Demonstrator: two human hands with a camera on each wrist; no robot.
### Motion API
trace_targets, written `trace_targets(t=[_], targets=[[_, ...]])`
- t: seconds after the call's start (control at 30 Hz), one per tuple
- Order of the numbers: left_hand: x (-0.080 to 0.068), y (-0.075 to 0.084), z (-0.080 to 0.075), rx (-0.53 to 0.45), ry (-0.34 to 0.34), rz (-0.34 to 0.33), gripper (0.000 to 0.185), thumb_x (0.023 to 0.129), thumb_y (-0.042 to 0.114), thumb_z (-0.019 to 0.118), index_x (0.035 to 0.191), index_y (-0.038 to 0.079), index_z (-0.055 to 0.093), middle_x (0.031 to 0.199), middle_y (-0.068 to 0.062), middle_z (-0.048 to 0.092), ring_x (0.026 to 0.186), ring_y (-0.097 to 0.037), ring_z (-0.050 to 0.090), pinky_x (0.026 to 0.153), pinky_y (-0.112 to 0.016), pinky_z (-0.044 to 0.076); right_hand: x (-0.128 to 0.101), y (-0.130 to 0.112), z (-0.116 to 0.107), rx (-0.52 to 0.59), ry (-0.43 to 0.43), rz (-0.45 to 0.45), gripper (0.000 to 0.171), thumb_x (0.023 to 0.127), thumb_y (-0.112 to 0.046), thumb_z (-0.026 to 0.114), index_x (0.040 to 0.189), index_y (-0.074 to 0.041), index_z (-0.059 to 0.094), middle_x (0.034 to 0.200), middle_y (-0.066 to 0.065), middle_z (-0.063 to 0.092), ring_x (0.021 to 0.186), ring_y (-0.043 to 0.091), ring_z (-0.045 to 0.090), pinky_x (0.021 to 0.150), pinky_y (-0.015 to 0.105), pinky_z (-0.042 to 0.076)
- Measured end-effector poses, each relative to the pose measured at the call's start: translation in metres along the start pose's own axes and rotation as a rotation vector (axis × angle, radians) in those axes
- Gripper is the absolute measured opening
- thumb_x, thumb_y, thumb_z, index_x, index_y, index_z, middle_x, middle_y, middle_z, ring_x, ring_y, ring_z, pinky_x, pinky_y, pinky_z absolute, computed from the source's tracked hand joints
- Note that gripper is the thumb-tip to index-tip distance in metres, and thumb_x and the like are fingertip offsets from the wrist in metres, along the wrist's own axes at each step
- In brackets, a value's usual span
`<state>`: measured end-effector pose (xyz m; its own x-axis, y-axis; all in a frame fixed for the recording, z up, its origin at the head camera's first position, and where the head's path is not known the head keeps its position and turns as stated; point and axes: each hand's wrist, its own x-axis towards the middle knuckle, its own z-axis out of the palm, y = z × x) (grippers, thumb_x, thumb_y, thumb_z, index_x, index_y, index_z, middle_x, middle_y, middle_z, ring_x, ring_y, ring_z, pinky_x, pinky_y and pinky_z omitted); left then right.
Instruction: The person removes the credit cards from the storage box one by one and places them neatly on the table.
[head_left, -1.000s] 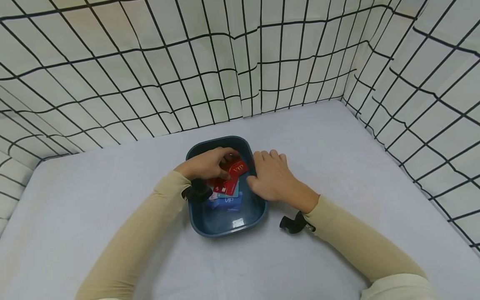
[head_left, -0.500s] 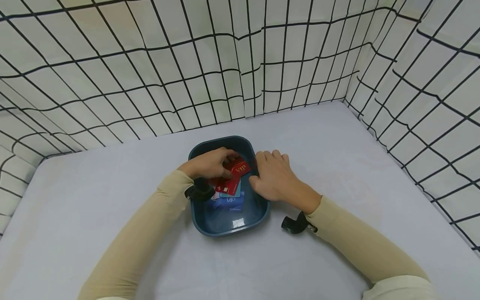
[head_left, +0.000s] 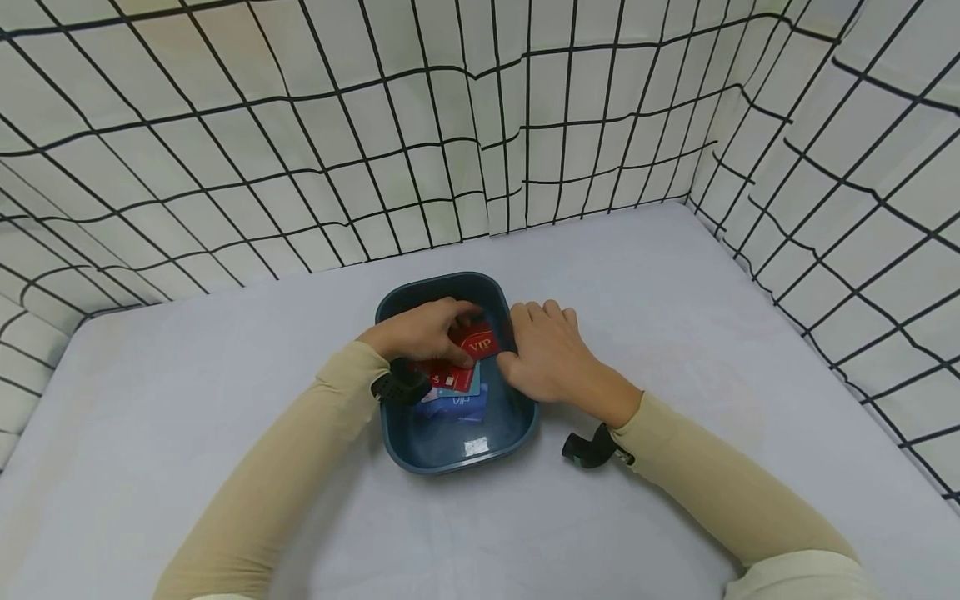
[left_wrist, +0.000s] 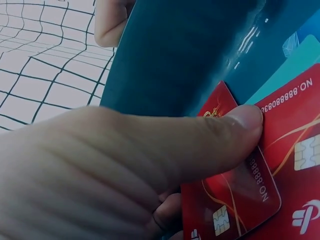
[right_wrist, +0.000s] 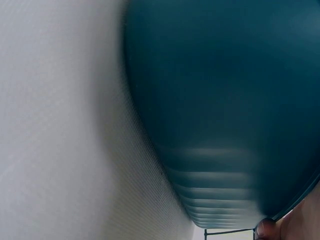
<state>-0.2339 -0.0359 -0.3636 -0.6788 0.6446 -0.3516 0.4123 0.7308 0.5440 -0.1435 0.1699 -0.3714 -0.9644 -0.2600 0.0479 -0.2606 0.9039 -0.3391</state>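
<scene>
A dark blue-green plastic basin (head_left: 495,429) stands on the white-covered table. Inside lie several cards: a red VIP card (head_left: 480,343), a red chip card (left_wrist: 300,125) over a teal card (left_wrist: 292,70), and a blue VIP card (head_left: 461,406). My left hand (head_left: 423,331) reaches into the basin. In the left wrist view its thumb lies across a smaller-looking red card (left_wrist: 250,195), with a curled finger at that card's edge; it seems to pinch it. My right hand (head_left: 546,358) grips the basin's right rim, thumb inside, fingers outside. Part of the cards is hidden under the left hand.
A black wire grid (head_left: 405,150) with white sheeting behind it rises along the back and right of the table (head_left: 645,292). Black camera mounts sit at the left wrist (head_left: 402,382) and right wrist (head_left: 591,448).
My left thumb has slid a little toward me and to the right over the red cards. The right hand keeps its hold on the rim. The view has shifted slightly.
</scene>
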Motion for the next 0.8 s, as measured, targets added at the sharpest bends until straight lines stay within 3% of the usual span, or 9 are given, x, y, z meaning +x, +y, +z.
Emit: trace_targets(t=[0.27, 0.5, 0.8], targets=[[-0.0016, 0.0003, 0.0004, -0.003, 0.013, 0.019, 0.072, 0.089, 0.021, 0.081, 0.152, 0.01, 0.049, 0.14, -0.017, 0.051, 0.124, -0.033, 0.059, 0.101, -0.047, 0.059, -0.0002, -0.0003, -0.0008, 0.002, -0.004, 0.001, 0.022, 0.09, -0.031, 0.055, 0.098, -0.01, 0.051, 0.087, 0.006, 0.051, 0.083, 0.027, 0.04, 0.073, 0.039, 0.024], [-0.0015, 0.0002, 0.0013, 0.001, 0.059, 0.039, 0.069, 0.087, 0.02, 0.081, 0.149, 0.014, 0.051, 0.137, -0.016, 0.054, 0.117, -0.03, 0.06, 0.1, -0.047, 0.059, -0.0007, -0.001, -0.002, 0.003, -0.003, 0.001, 0.025, 0.091, -0.031, 0.056, 0.101, -0.008, 0.053, 0.088, 0.007, 0.052, 0.084, 0.027, 0.041, 0.074, 0.04, 0.026], [-0.0032, 0.007, -0.0023, 0.021, 0.023, 0.028, 0.066, 0.089, 0.02, 0.08, 0.148, 0.011, 0.052, 0.136, -0.015, 0.06, 0.12, -0.031, 0.062, 0.103, -0.049, 0.058, -0.0007, -0.0009, -0.0015, -0.006, -0.018, 0.008, 0.024, 0.091, -0.033, 0.055, 0.1, -0.01, 0.051, 0.087, 0.006, 0.051, 0.085, 0.027, 0.041, 0.075, 0.039, 0.026]])
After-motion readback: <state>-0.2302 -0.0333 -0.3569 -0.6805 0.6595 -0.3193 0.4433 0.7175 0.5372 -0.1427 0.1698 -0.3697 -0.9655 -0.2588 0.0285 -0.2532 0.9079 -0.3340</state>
